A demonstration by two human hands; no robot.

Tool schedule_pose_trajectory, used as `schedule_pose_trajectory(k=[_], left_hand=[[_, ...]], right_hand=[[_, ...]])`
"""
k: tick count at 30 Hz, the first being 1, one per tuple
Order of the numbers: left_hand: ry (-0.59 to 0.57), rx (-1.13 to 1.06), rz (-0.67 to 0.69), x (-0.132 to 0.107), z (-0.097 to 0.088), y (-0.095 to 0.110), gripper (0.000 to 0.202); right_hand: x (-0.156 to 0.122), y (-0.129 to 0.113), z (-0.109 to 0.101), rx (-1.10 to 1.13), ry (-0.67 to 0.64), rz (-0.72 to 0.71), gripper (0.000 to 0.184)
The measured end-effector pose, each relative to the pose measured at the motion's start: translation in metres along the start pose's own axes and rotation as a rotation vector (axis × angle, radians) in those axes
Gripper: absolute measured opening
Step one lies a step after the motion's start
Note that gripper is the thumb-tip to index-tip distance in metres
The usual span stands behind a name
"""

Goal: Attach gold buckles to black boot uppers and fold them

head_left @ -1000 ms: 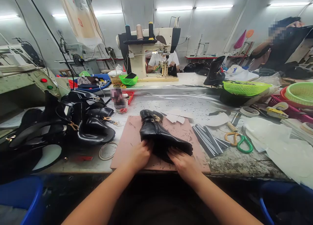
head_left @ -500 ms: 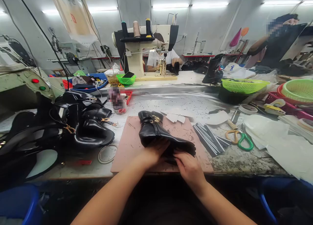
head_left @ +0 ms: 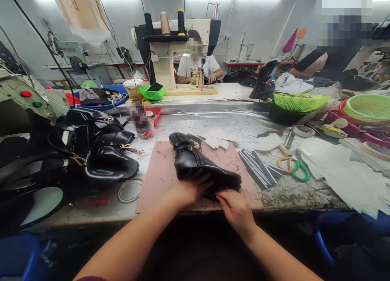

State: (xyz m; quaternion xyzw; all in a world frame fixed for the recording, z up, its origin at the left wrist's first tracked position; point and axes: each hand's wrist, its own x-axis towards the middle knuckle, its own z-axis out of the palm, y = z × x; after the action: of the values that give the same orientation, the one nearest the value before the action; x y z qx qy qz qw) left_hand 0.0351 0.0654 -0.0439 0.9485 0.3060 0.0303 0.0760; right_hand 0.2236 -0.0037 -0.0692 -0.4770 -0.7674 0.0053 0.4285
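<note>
Here, the black strapped boot upper (head_left: 186, 162) is laid on the pink board (head_left: 155, 171), its long axis slanting from far left to near right, its near side touched by the loosely spread left hand (head_left: 189, 190) and, farther right, apparently pinched by the right hand (head_left: 237, 208).

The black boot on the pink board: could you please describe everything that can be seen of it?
The black boot looks like glossy leather, with a strap and gold-coloured fitting near its far end and a scalloped edge at the right. It lies slantwise on the pink board. The left hand lies against its near side; the right hand pinches its near edge. Its underside is hidden.
</note>
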Motion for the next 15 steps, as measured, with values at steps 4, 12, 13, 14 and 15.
schedule_pose_trajectory(k=[4, 12, 13, 14, 15], left_hand=[[-0.01, -0.013, -0.028, 0.0005, -0.0014, 0.002, 0.043], [0.003, -0.109, -0.111, 0.0, -0.006, 0.0046, 0.04], [0.003, -0.107, -0.101, -0.0004, -0.0053, 0.004, 0.04], [0.004, -0.102, -0.084, -0.0009, -0.0044, 0.0034, 0.041], [0.006, -0.095, -0.063, -0.0013, -0.0035, 0.0029, 0.043]], right_hand=[[0.0012, 0.0012, 0.0005, -0.032, 0.005, 0.047, 0.017], [0.0051, 0.0038, 0.0012, -0.062, -0.014, 0.087, 0.019], [0.0051, 0.0039, 0.0005, -0.055, -0.016, 0.09, 0.018], [0.005, 0.004, -0.0003, -0.047, -0.019, 0.09, 0.018], [0.0047, 0.0041, -0.0011, -0.037, -0.023, 0.084, 0.019]])
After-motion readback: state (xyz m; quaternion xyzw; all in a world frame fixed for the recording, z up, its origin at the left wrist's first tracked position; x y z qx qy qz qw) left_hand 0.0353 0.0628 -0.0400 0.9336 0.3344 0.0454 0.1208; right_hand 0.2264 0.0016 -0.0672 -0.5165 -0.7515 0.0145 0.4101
